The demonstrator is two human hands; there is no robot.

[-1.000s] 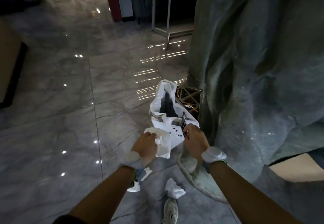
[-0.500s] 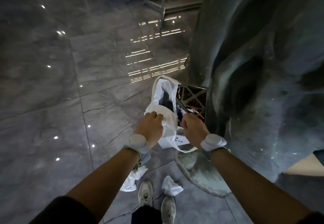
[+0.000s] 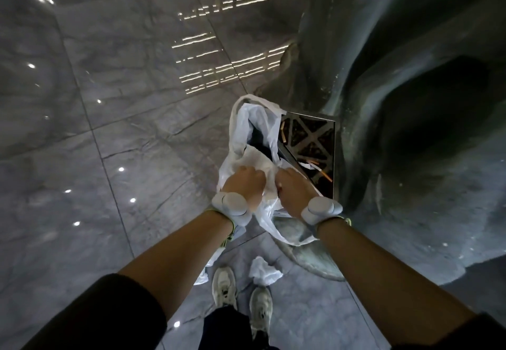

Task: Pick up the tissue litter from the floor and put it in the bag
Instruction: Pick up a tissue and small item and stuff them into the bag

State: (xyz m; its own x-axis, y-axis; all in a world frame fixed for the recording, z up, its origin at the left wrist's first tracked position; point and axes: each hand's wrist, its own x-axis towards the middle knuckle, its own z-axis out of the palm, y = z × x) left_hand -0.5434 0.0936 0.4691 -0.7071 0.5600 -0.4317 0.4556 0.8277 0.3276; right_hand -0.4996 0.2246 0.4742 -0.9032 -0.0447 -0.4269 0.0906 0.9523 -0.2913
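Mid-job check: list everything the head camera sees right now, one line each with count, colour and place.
plastic bag: one, white, held open above the floor at centre
tissue in hand: one, white, at the bag's mouth
tissue litter on floor: one clear wad, white, by the shoes; another white piece shows partly behind the left forearm
ashtray bin top: one, dark, metal grid, with cigarette butts, right of the bag
rock-like sculpture: one, grey-green, right side
floor: grey glossy marble tiles
shoes: two, off-white, bottom centre
wrist bands: two, pale grey
left hand: pushing tissue into bag
right hand: gripping bag edge
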